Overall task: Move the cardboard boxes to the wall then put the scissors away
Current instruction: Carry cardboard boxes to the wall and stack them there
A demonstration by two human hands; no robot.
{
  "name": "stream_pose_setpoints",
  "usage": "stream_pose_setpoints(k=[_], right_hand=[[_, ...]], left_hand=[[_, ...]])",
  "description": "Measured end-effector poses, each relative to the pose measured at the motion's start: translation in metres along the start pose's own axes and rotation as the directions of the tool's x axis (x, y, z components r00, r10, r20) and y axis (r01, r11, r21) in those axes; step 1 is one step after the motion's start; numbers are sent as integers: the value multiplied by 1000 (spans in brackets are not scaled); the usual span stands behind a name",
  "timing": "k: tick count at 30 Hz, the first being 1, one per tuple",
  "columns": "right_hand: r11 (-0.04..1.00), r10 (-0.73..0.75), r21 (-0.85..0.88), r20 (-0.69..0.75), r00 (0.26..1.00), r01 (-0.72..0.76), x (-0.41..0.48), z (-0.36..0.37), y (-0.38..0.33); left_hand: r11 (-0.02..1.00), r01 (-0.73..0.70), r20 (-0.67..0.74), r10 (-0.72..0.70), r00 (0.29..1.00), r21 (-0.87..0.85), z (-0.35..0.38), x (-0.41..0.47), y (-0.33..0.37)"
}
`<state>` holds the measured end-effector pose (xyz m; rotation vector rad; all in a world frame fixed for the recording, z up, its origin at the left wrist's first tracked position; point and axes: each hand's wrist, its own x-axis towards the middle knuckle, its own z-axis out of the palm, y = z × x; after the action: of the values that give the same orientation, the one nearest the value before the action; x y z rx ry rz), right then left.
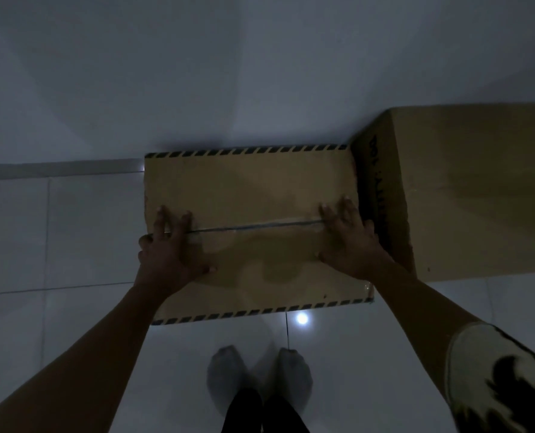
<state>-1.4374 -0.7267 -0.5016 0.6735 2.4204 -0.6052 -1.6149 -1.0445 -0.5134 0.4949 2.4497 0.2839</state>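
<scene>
**Two flat palms, one box that could skew**

Both hands lie on top of the striped box, whose far edge looks to meet the wall and whose right end touches the taller box. With nothing gripped, the risks are of sliding. At the striped box's left end there is only smooth tiled floor, so an uneven push could swing that end away from the wall. Pressure along the taped seam across its top could bow the flaps inward. At its right end, fingers could be nipped against the taller box if the two close up harder. The scissors are nowhere in view, so that part of the job is, I judge, not yet begun.

The left hand rests near the striped box's left edge, fingers spread wide, the outermost one apparently over that edge, thumb angled inward. The right hand lies flat near its right end, fingers splayed and pointing at the wall, just beside the taller box. Neither hand pinches anything
</scene>
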Motion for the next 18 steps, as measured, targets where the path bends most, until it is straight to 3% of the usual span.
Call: stream_pose_setpoints(k=[10, 13, 16, 18], right_hand=[[985, 80, -154, 17, 997, -76, 7, 12, -20], [946, -79, -314, 5, 997, 77, 4, 19, -39], [876, -290, -369, 108, 951, 309, 1, 38, -58], [844, -332, -394, 152, 931, 365, -3, 49, -68]], left_hand=[[999, -9, 16, 9, 1000, 39, 8, 8, -3], [1000, 0, 34, 0, 999, 3, 7, 7, -2], [997, -12, 13, 13, 1000, -73, 9, 1, -7], [993, 12, 6, -11, 1000, -115, 12, -4, -5]])
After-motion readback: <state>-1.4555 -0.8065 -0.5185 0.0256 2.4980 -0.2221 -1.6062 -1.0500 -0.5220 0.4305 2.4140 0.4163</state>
